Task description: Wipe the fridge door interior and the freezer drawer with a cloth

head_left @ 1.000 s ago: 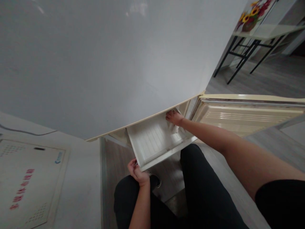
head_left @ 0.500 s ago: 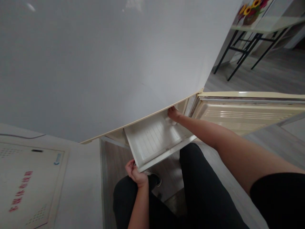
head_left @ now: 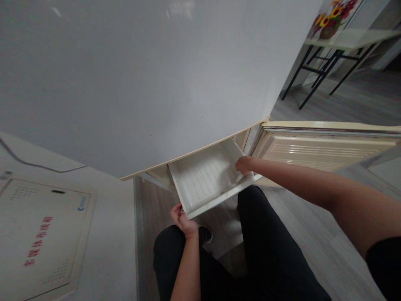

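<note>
Head view: left hand (head_left: pixel 183 218) curled shut on the front corner of the white drawer (head_left: pixel 208 179) pulled out beneath the fridge door (head_left: pixel 140 83); right hand (head_left: pixel 243 164), grip unclear, now at the drawer's right wall, earlier deeper at its back.

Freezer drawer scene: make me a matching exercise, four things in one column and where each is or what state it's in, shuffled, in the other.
1. left hand
2. right hand
3. lower fridge door
4. flower picture

a. swung open to the right
b. top right, above a black-legged table
c. gripping the white drawer's front left corner
d. at the drawer's right side wall

Pairs: 1-c, 2-d, 3-a, 4-b
</note>
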Tool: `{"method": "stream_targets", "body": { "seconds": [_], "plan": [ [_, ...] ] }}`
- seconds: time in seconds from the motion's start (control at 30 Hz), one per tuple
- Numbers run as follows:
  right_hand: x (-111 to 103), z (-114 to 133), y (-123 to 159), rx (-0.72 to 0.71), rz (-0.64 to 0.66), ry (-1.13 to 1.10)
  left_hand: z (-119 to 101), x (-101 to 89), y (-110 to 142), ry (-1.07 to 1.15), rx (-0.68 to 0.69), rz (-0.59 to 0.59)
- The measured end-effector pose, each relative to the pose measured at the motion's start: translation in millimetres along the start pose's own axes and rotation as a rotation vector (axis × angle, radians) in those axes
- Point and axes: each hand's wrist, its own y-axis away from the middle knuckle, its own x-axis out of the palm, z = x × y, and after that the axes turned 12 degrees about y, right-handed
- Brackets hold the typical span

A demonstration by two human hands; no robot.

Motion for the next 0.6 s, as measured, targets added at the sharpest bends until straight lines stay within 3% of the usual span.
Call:
{"method": "stream_targets", "body": {
  "seconds": [0.1, 0.27, 0.37, 0.5, 0.6],
  "plan": [
    [2, 12, 21, -0.064, 0.149, -0.129, -1, 1.7, 1, 0.014, 0.009, -0.007],
    [-14, 40, 22, -0.105, 0.183, -0.267, -2, 4.1, 2, 0.019, 0.01, -0.02],
    [-30, 84, 2, -0.202, 0.17, -0.343, -3, 4.5, 2, 0.024, 0.006, -0.032],
    [-51, 165, -30, -0.416, 0.151, -0.446, -3, 2.4, 2, 0.023, -0.006, -0.022],
    [-65, 210, -46, -0.458, 0.137, -0.431, -2, 0.0, 2, 0.014, -0.008, -0.011]
  ]
}}
